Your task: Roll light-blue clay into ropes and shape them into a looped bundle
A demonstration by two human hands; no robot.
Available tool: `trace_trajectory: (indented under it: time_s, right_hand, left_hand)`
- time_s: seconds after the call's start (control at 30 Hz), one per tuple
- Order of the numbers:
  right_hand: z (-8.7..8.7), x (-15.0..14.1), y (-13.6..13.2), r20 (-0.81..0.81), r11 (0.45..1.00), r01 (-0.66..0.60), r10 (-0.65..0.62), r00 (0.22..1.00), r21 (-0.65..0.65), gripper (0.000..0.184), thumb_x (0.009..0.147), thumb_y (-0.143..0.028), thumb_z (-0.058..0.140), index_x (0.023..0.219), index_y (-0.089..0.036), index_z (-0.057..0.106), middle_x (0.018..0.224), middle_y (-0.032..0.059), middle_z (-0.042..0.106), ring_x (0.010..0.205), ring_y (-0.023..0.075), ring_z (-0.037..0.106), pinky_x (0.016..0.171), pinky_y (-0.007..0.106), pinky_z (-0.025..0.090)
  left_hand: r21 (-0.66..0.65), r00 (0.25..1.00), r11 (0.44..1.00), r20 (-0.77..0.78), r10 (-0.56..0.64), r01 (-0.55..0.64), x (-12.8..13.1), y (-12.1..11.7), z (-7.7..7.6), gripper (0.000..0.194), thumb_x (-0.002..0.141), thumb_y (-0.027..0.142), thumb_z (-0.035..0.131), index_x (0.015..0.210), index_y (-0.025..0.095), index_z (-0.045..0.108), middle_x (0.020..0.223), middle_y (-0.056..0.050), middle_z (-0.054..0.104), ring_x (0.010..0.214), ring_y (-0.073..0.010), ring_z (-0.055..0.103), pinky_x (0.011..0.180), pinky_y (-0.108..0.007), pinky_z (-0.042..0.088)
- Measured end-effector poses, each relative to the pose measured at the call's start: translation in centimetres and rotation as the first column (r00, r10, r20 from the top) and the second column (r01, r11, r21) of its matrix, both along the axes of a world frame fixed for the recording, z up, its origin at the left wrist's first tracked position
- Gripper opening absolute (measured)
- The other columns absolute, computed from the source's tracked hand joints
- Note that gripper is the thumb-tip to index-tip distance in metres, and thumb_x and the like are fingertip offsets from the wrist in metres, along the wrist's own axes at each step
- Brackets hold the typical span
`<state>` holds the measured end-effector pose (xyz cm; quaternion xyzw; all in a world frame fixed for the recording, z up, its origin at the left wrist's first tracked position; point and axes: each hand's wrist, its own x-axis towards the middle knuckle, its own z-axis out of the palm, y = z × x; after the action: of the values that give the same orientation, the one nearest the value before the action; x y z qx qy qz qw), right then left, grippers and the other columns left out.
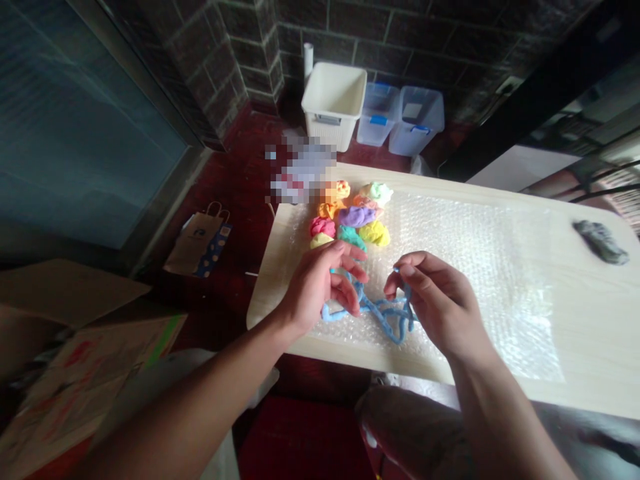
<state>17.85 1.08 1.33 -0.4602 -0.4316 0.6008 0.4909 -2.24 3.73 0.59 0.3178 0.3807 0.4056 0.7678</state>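
Observation:
A long blue clay rope (pixel 376 313) lies in loops on a sheet of bubble wrap (pixel 480 267) near the front edge of a pale wooden table (pixel 575 347). My left hand (pixel 320 283) has its fingers curled around one end of the rope. My right hand (pixel 435 297) pinches the other end between thumb and forefinger, lifted a little off the sheet. Just beyond my hands sits a cluster of several coloured clay lumps (pixel 356 217): purple, yellow, pink, green and orange.
A dark grey clay lump (pixel 600 242) lies at the table's far right. On the red floor beyond stand a white bin (pixel 334 100) and two clear storage boxes (pixel 403 119). A paper bag (pixel 197 241) and cardboard (pixel 75 360) lie left of the table.

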Motion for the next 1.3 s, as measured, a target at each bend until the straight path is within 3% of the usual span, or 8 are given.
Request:
trace_trajectory:
  time_s: [0.23,0.4,0.57,0.67,0.83,0.93,1.13,1.3]
  right_hand:
    - [0.3,-0.5,0.1,-0.136,0.986,-0.046,0.024,0.99,-0.161,0.013,0.1,-0.031,0.07,0.102,-0.02,0.077,0.08,0.0042,0.074,0.069,0.0148,0.068,0.065,0.026,0.052]
    - [-0.1,-1.0,-0.1,-0.087,0.982,-0.051,0.036,0.996,-0.18,0.015,0.1,-0.035,0.07,0.098,-0.021,0.074,0.072,-0.001,0.061,0.057,0.0091,0.05,0.052,0.022,0.037]
    - [0.1,-2.1,-1.0,0.162,0.978,-0.184,0.198,0.967,-0.099,0.021,0.099,-0.043,0.073,0.103,-0.022,0.073,0.072,-0.0022,0.058,0.061,0.0104,0.045,0.054,0.024,0.034]
    - [0.4,-2.9,-1.6,0.453,0.934,-0.35,0.344,0.822,-0.075,0.031,0.089,-0.039,0.085,0.115,-0.025,0.076,0.078,-0.0017,0.068,0.059,0.0107,0.046,0.054,0.026,0.034]
    - [0.7,-3.8,-2.2,0.635,0.892,-0.445,0.302,0.711,0.074,0.011,0.094,-0.032,0.079,0.1,-0.022,0.081,0.086,0.0016,0.077,0.065,0.0122,0.059,0.063,0.028,0.044]
    - [0.9,-3.3,-2.0,0.553,0.952,-0.284,0.179,0.813,0.109,0.009,0.093,-0.031,0.081,0.096,-0.022,0.082,0.076,0.0008,0.074,0.061,0.0121,0.058,0.059,0.027,0.043]
    - [1.4,-1.3,-1.2,0.143,0.977,0.209,-0.212,0.967,0.035,0.019,0.091,-0.04,0.082,0.098,-0.022,0.082,0.058,-0.0053,0.049,0.051,0.0078,0.037,0.047,0.025,0.026]
    - [2.1,-0.9,-0.8,0.056,0.967,0.252,-0.254,0.966,0.041,0.018,0.089,-0.037,0.085,0.094,-0.02,0.081,0.058,-0.0062,0.044,0.05,0.007,0.035,0.047,0.025,0.024]
  left_hand:
    - [0.025,0.999,1.0,-0.04,-0.006,0.007,-0.2,0.0,0.5,0.046,0.098,0.058,0.049,0.099,0.015,0.065,0.076,-0.003,0.068,0.035,-0.0045,0.04,0.031,-0.017,0.022]
    - [0.023,0.996,1.0,0.093,0.016,-0.018,-0.4,0.3,1.0,0.05,0.097,0.06,0.048,0.1,0.013,0.065,0.077,-0.005,0.07,0.036,-0.0023,0.03,0.036,-0.02,0.014]
    - [-0.024,0.966,0.999,0.254,0.048,-0.044,-0.7,0.6,1.6,0.054,0.093,0.065,0.05,0.101,0.014,0.066,0.082,-0.005,0.07,0.038,-0.0042,0.031,0.035,-0.022,0.014]
    - [-0.043,0.951,0.997,0.302,0.072,-0.062,-0.9,0.6,1.9,0.054,0.093,0.064,0.05,0.103,0.014,0.067,0.083,-0.005,0.069,0.04,-0.0045,0.032,0.036,-0.022,0.015]
    - [-0.038,0.933,0.992,0.335,0.127,-0.122,-0.7,0.2,2.2,0.054,0.093,0.063,0.048,0.11,0.016,0.067,0.093,-0.009,0.07,0.051,-0.01,0.048,0.042,-0.022,0.032]
    - [-0.003,0.927,0.978,0.318,0.2,-0.21,-0.4,0.2,2.2,0.051,0.093,0.058,0.049,0.116,0.016,0.066,0.109,-0.012,0.072,0.082,-0.0204,0.066,0.068,-0.032,0.054]
    - [0.322,0.995,0.941,0.021,0.102,-0.103,-0.2,0.2,0.9,0.035,0.093,0.038,0.064,0.119,0.015,0.066,0.114,-0.012,0.073,0.107,-0.0244,0.069,0.094,-0.038,0.055]
    - [0.703,0.853,0.686,-0.463,0.241,0.187,-0.1,-0.5,-0.3,0.032,0.095,0.033,0.07,0.122,0.016,0.065,0.12,-0.013,0.074,0.115,-0.0265,0.069,0.104,-0.042,0.053]
